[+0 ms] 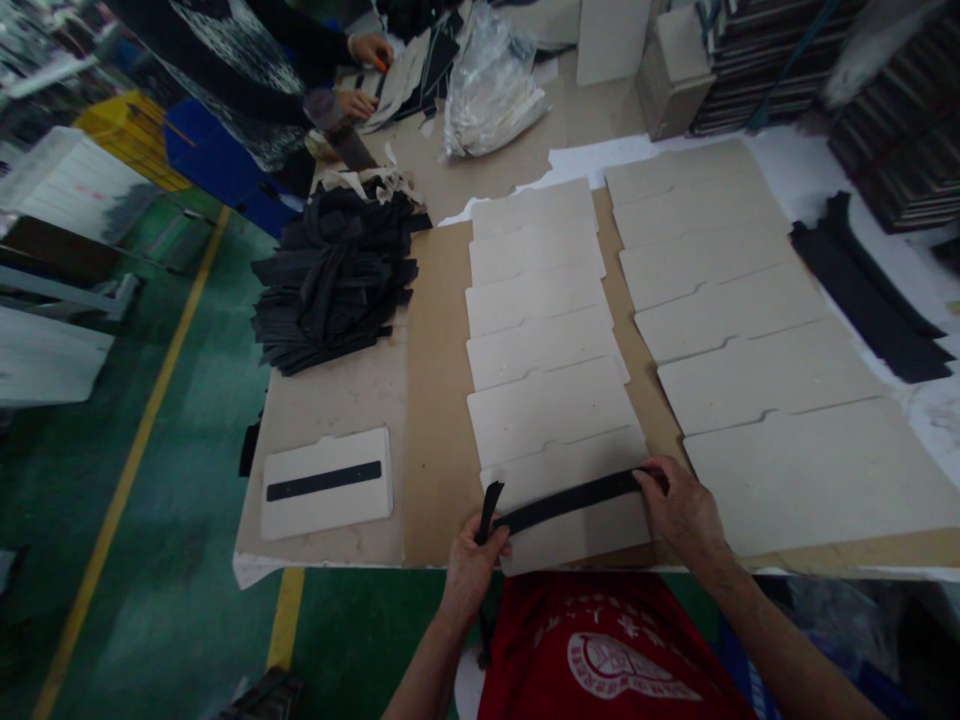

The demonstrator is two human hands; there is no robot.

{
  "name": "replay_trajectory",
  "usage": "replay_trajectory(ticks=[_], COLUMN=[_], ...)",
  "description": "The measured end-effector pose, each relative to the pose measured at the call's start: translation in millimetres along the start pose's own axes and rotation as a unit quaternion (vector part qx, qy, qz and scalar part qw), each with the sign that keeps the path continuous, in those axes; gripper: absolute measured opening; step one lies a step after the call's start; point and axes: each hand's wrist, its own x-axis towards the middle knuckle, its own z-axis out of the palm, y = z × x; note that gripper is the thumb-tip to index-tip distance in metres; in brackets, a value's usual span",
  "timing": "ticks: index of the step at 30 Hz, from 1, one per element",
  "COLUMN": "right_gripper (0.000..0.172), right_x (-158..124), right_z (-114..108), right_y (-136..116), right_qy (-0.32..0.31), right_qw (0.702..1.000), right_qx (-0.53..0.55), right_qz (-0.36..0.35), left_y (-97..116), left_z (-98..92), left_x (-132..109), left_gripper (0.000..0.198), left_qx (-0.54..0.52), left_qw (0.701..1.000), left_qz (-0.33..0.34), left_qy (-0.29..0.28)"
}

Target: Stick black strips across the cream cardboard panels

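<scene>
A long black strip point(570, 500) lies across the nearest grey board point(570, 530) at the table's front edge. My left hand point(471, 570) is closed on the strip's left end, which bends upward. My right hand point(684, 512) presses its fingers on the strip's right end. Two columns of overlapping grey boards point(544, 340) run away from me over a brown sheet point(435, 400).
A heap of black strips point(334, 280) sits at the table's left. A separate board with a strip on it point(326, 482) lies near the left front corner. More black strips point(870, 290) lie at the right. Another person's hands point(367, 75) work at the far end beside a plastic bag point(491, 85).
</scene>
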Motion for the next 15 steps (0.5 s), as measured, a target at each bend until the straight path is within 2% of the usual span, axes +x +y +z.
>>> replay_trajectory(ticks=[7,12,15], right_gripper=[0.027,0.025,0.026], right_x=[-3.7,-5.9,-6.1], right_z=[5.3,9.8,7.2], right_y=[3.8,7.5,2.7], right_qy=[0.016,0.042,0.079], right_qw=[0.999,0.991,0.977], right_qx=[-0.030,-0.090,-0.135], right_qz=[-0.034,-0.093,-0.142], left_y=[2.3,3.8,3.9], left_z=[1.5,3.2,4.9], left_x=[0.0,-1.3,-1.8], left_gripper=[0.043,0.043,0.042], left_qx=[0.010,0.010,0.010], left_qw=[1.000,1.000,1.000], left_qz=[0.012,0.003,0.002], left_qy=[0.002,0.005,0.006])
